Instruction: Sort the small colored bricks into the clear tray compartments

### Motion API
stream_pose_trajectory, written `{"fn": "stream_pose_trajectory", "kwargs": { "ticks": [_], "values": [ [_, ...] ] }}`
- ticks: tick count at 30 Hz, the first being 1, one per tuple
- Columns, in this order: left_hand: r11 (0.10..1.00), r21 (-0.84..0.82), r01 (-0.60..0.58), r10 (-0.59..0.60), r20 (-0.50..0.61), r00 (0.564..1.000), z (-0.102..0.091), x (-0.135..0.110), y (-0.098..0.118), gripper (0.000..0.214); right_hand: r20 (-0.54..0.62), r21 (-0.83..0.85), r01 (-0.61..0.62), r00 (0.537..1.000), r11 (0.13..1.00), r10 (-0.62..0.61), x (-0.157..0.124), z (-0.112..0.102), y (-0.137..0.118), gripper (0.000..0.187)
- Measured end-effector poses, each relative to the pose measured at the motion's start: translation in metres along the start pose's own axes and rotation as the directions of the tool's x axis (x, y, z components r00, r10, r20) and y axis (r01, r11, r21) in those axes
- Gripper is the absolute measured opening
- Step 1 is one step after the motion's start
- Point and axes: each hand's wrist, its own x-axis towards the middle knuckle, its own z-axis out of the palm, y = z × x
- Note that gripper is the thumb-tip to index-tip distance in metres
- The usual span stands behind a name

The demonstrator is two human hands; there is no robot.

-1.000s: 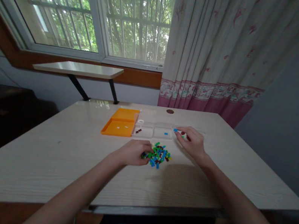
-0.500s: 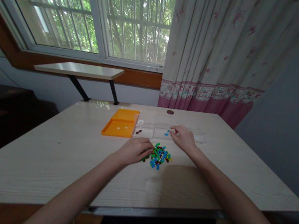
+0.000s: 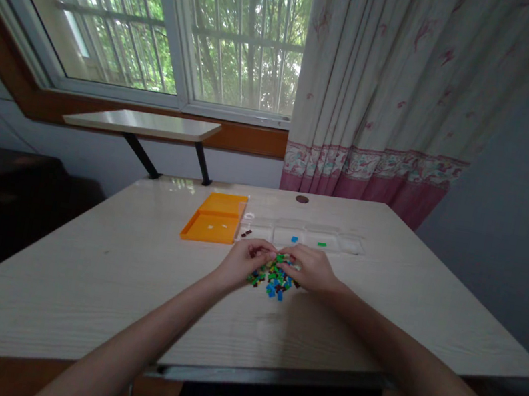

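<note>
A pile of small bricks [image 3: 273, 281] in green, blue and brown lies on the wooden table [image 3: 128, 283]. My left hand [image 3: 242, 260] is at the pile's left edge, fingertips pinched together just above it; what they hold is too small to make out. My right hand [image 3: 309, 268] rests on the pile's right side with fingers curled down onto the bricks. Just behind both hands is a clear compartment tray [image 3: 352, 245] holding a brown piece [image 3: 246, 232], a blue piece [image 3: 294, 238] and a green piece [image 3: 322, 243] in separate compartments.
An orange lid [image 3: 213, 224] lies open to the left of the clear tray. A small brown disc [image 3: 301, 199] sits near the table's far edge. Behind are a wall shelf [image 3: 142, 123], a window and a patterned curtain [image 3: 388, 90].
My right hand has drawn back from the clear tray to the brick pile, and a green piece now shows in the tray. My left hand lifted slightly, fingers pinched.
</note>
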Motion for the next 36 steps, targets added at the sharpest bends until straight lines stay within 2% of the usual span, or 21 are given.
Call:
{"fn": "stream_pose_trajectory", "kwargs": {
  "ticks": [3,8,17,25,36],
  "values": [
    [0.997,-0.075,0.027,-0.027,0.001,1.0,0.001,0.001,-0.002,0.024,-0.059,-0.031,0.051,0.997,0.998,-0.053,0.002,0.004,-0.008,0.022],
    [0.998,-0.063,0.032,-0.032,0.01,0.999,0.001,0.002,-0.003,0.025,-0.123,-0.07,0.075,0.989,0.995,-0.083,0.001,0.004,-0.006,0.021],
    [0.991,-0.053,0.124,-0.115,0.153,0.981,0.0,0.0,-0.001,0.04,-0.078,-0.204,0.151,0.982,0.967,-0.17,-0.001,0.003,-0.003,0.022],
    [0.989,-0.035,0.14,-0.133,0.157,0.979,-0.004,0.002,-0.001,0.047,-0.129,-0.135,0.106,0.984,0.985,-0.124,0.001,-0.001,0.0,0.022],
    [0.994,-0.059,0.094,-0.081,0.185,0.979,-0.005,0.003,-0.007,0.043,-0.136,-0.193,0.202,0.964,0.96,-0.23,-0.001,-0.002,0.005,0.018]
  ]
}}
